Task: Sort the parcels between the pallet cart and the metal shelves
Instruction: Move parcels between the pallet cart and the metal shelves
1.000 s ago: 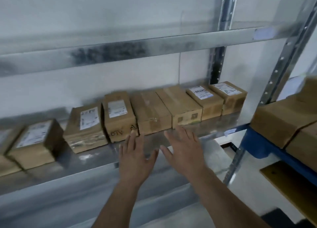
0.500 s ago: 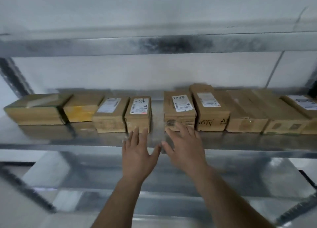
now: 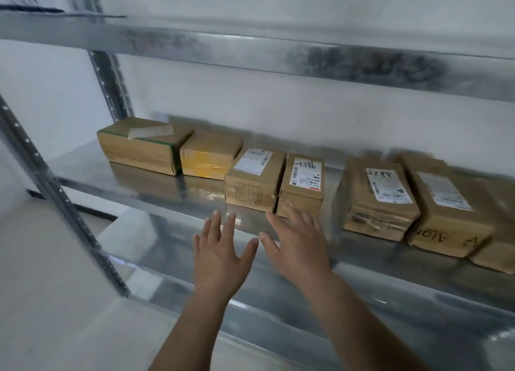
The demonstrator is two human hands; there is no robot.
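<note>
Since half a second ago the view has swung left: the row of parcels now runs off the right edge, and the shelf's left upright (image 3: 41, 175) has come into sight, while both hands have stayed spread in front of the shelf edge.

From the left, on the metal shelf (image 3: 92, 164): a box with green edging (image 3: 139, 147), a yellow-taped parcel (image 3: 209, 156) touching it, then a labelled carton (image 3: 253, 179) and the parcel marked 9652 (image 3: 303, 186) side by side. A gap follows, then the parcel marked 5288 (image 3: 379, 200) and a taller labelled box (image 3: 446, 206) just beside it.

The left hand (image 3: 218, 256) is flat, fingers apart, holding nothing. The right hand (image 3: 298, 245) is likewise empty and splayed, its fingertips over the lower front of the 9652 parcel — probably touching, though blur makes contact hard to confirm.

My guess is that the step is picking or squaring up the two middle cartons. Done well, each hand would take an outer side and press inward evenly, so the pair moves as one without skewing its neighbours.

The pallet cart is out of frame, the rightmost parcels are cut off, and the printed labels are unreadable — only the handwritten numbers show.
</note>
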